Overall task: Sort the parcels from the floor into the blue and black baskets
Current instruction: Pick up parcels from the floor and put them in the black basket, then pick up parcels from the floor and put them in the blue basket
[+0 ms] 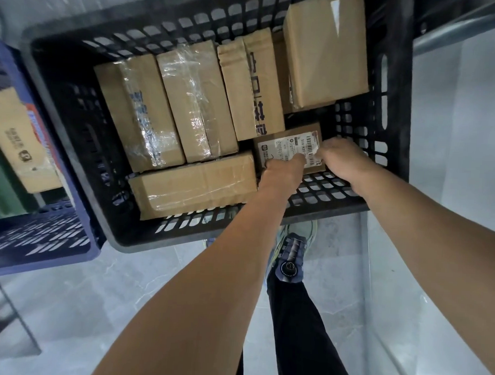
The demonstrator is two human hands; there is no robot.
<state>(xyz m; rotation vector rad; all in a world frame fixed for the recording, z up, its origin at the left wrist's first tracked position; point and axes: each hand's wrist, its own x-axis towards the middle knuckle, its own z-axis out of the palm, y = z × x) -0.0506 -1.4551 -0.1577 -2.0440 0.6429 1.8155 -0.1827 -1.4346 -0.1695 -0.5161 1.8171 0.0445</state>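
Note:
A black slotted basket fills the upper view, with several brown cardboard parcels packed inside. A small parcel with a white barcode label lies at its near right corner. Both my hands reach down into that corner. My left hand grips the parcel's near left edge, and my right hand holds its right side, fingers curled over the label. A long flat parcel lies just left of my left hand. The blue basket stands at the far left and holds a tall brown parcel.
Grey tiled floor lies below the baskets. My leg in dark trousers and a shoe stand under the black basket's near edge. A metal rail runs past the top right. A dark metal frame sits at lower left.

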